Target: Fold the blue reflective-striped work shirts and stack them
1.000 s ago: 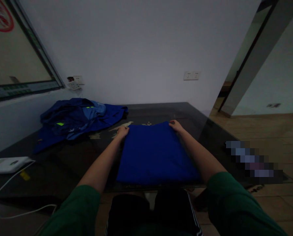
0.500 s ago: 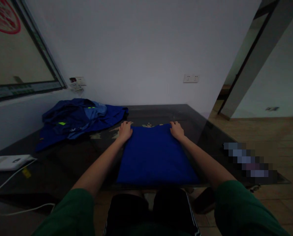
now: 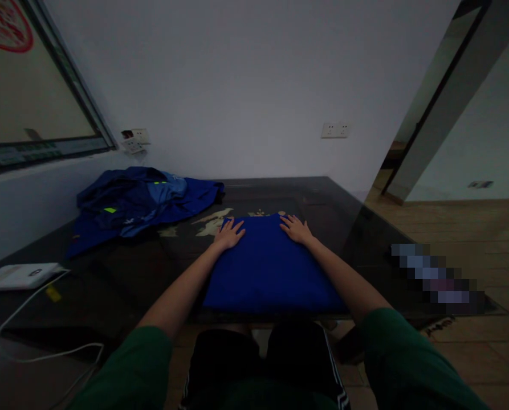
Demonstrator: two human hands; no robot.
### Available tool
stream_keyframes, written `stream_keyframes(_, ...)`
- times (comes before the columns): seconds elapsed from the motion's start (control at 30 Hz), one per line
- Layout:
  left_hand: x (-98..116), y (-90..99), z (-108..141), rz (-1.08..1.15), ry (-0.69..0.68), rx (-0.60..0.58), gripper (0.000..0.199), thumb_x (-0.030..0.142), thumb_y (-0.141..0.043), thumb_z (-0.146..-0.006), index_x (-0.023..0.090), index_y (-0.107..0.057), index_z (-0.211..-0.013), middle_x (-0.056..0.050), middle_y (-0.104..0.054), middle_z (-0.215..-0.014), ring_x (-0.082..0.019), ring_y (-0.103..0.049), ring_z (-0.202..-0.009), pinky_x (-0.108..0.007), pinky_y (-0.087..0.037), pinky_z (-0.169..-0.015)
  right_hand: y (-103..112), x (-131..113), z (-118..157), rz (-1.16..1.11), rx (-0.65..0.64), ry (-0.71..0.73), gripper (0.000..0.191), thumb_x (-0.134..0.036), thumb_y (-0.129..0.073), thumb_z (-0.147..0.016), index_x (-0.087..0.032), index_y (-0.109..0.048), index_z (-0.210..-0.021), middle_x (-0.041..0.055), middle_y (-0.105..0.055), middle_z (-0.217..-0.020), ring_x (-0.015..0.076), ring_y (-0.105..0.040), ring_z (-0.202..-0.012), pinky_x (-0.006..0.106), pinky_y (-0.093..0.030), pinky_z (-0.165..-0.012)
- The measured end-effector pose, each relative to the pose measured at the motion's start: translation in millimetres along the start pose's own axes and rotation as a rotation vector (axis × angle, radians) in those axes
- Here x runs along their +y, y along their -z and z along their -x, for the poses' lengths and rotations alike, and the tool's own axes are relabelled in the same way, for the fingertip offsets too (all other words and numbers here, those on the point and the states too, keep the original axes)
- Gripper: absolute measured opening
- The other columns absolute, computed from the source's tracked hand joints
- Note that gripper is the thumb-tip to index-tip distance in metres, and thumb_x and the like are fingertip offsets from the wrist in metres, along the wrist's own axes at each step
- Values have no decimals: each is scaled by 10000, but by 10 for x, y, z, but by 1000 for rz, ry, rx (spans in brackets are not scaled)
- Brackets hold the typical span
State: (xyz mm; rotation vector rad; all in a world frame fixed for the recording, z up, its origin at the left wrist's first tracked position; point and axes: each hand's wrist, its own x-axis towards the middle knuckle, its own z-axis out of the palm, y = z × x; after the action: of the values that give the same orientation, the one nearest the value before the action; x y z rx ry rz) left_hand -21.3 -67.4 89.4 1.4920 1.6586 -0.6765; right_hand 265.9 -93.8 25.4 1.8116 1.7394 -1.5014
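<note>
A pale wall (image 3: pixel 237 85) fills the top and centre of the frame, with a dark, glossy table (image 3: pixel 343 222) below it. The heap of blue garments (image 3: pixel 130 199) lies loosely crumpled at the left of centre, pushed towards the wall, perhaps to leave working room in front of the person. The blue cloth (image 3: pixel 271 267), apparently folded, lies flat at the lower centre, its near side along the table's front edge, probably so both arms reach it comfortably.

The left hand (image 3: pixel 228 234) and right hand (image 3: pixel 297 229) rest palm down on its far corners, fingers extended and spread wide, gripping nothing; that pose seems suited to pressing the fabric smooth. A white device (image 3: pixel 23 275) sits at the far left, near a small yellow tag (image 3: pixel 53 293).

As for writing, the green characters on the window strip (image 3: pixel 38 151), upper left, are too blurred to read. Smaller still, a white mark (image 3: pixel 129 221) on the heap may be a logo, but no brand is legible.
</note>
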Motion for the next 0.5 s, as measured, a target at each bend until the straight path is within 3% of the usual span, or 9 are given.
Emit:
stream_keyframes(0.1, -32, 57, -22, 6, 96, 119, 514, 450, -398, -933, 252, -443, -1404, -119, -332, -1534, -304, -259, -1424, -493, -228, -1122, 51, 57, -54, -15, 135, -145, 521, -434, -359, -977, -165, -436, -1416, 193, -390, -1471, 308, -292, -1391, 538, -300, -1070)
stream_keyframes(0.2, -114, 151, -81, 17, 237, 223, 481, 413, -378, -934, 143, -542, -1297, -217, -458, -1417, -376, -354, -1355, -530, -320, -1048, 142, 165, -143, -36, 215, -273, 482, -423, -425, -949, -69, -604, -1222, 272, -524, -1295, 365, -422, -1278, 515, -404, -974)
stream_keyframes(0.3, -188, 240, -191, 52, 289, 234, 353, 419, -499, -884, 174, -658, -1084, -207, -603, -1238, -406, -479, -1241, -538, -394, -965, 215, 244, -249, -76, 205, -277, 299, -362, -580, -876, -129, -692, -1026, 192, -638, -1129, 305, -551, -1142, 422, -449, -934)
stream_keyframes(0.37, -202, 273, -266, 90, 270, 221, 235, 354, -571, -855, 200, -668, -1003, -161, -668, -1122, -359, -561, -1156, -474, -425, -945, 229, 251, -308, -108, 194, -263, 226, -293, -583, -872, -155, -681, -1022, 136, -673, -1057, 245, -611, -1047, 348, -468, -896)
stream_keyframes(0.5, -162, 263, -323, 172, 209, 247, 240, 249, -509, -898, 199, -591, -1118, -135, -660, -1163, -276, -604, -1110, -369, -437, -928, 208, 208, -363, -139, 179, -265, 268, -263, -498, -921, -157, -605, -1142, 137, -672, -1069, 244, -629, -1032, 327, -470, -858)
